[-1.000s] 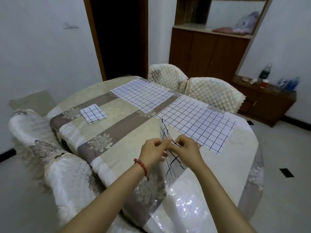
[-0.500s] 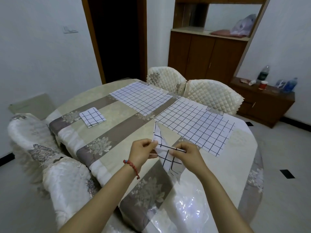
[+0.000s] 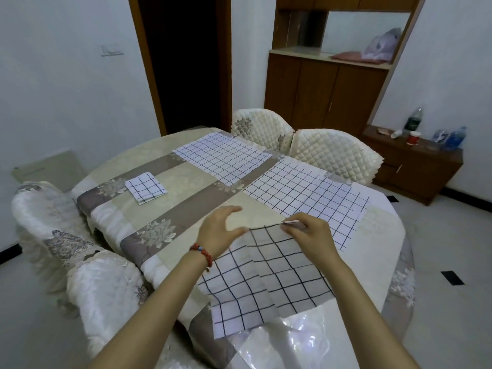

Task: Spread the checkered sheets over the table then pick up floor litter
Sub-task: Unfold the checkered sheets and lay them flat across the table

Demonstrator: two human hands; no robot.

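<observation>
A white checkered sheet (image 3: pixel 269 280) lies partly unfolded on the round table (image 3: pixel 186 179) right in front of me. My right hand (image 3: pixel 311 233) pinches its far edge. My left hand (image 3: pixel 218 230) hovers at the sheet's far left corner with fingers spread, holding nothing. Two more checkered sheets lie flat further back: one at the far side (image 3: pixel 223 158), one to the right (image 3: pixel 308 198). A folded checkered sheet (image 3: pixel 145 187) rests on the left part of the table.
Quilted chairs stand behind the table (image 3: pixel 332 153) and at my left (image 3: pixel 53 219). A low wooden cabinet (image 3: pixel 415 166) on the right carries bottles and a red cup. An open dark doorway (image 3: pixel 183 62) is straight ahead. Tiled floor (image 3: pixel 452 262) lies to the right.
The sheet I held bunched up between both hands has opened and dropped flat onto the table. My left hand has let go and spread its fingers.
</observation>
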